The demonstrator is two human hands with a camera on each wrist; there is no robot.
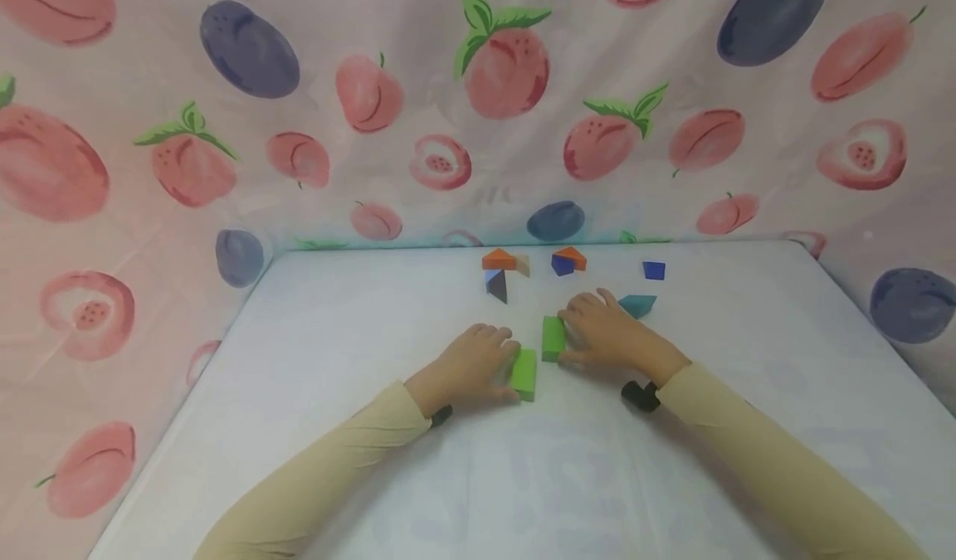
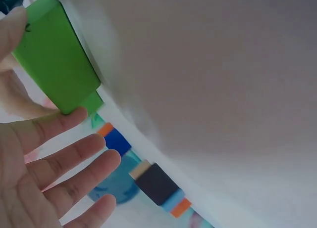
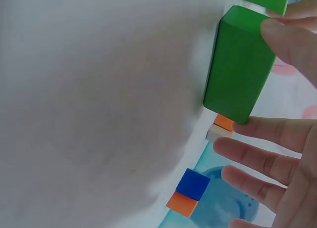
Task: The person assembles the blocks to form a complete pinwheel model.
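On the white table point(image 1: 358, 311), two green rectangular blocks lie close together with a small gap between them. My left hand point(image 1: 472, 366) pinches the nearer green block point(image 1: 525, 375) at its two ends, thumb against one and index finger against the other. The left wrist view shows that block point(image 2: 57, 57) large, with the remaining fingers spread. Slightly farther back, my right hand point(image 1: 608, 332) pinches the other green block point(image 1: 553, 338) the same way. In the right wrist view this block point(image 3: 240, 65) rests on the table between thumb and index fingertip.
Behind the hands lie an orange block point(image 1: 499, 259), a beige piece point(image 1: 524, 265), a dark wedge point(image 1: 496, 285), another orange block point(image 1: 573, 256) with a blue one point(image 1: 563, 265), and a separate blue block point(image 1: 654, 270). A teal block point(image 1: 638, 305) is beside my right hand. Fruit-patterned cloth point(image 1: 508, 170) surrounds the table.
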